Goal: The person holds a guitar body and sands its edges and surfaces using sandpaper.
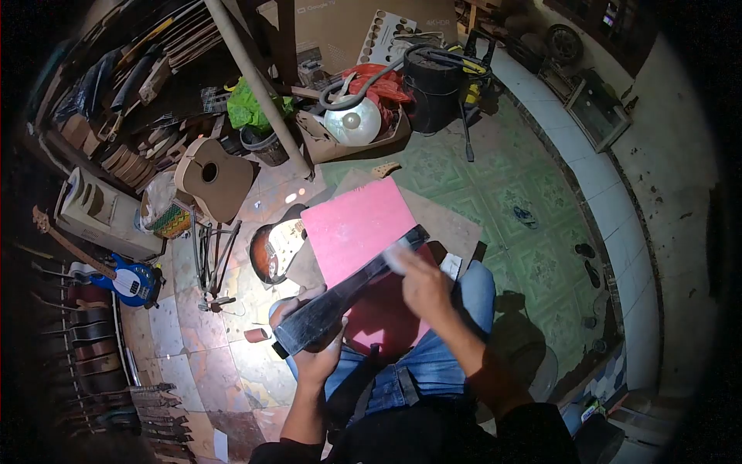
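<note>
The left hand [325, 357] has its fingers wrapped round the wide end of the black tapered workpiece [340, 298], slantwise above the denim-clad lap [425, 379]; the right hand [427, 290] grasps a pale pad [396, 259]. Uneven pad pressure could twist the workpiece or scratch its smooth, faintly glossy face

Head camera: on the person's head, facing forward and steeply down
Near: jeans [433, 387], left hand [323, 360] and right hand [425, 286], low in the middle
Far: cardboard sheet [340, 35], at the top edge
Lens: wide, the white-tiled ledge [608, 197] curving, corners dark
</note>
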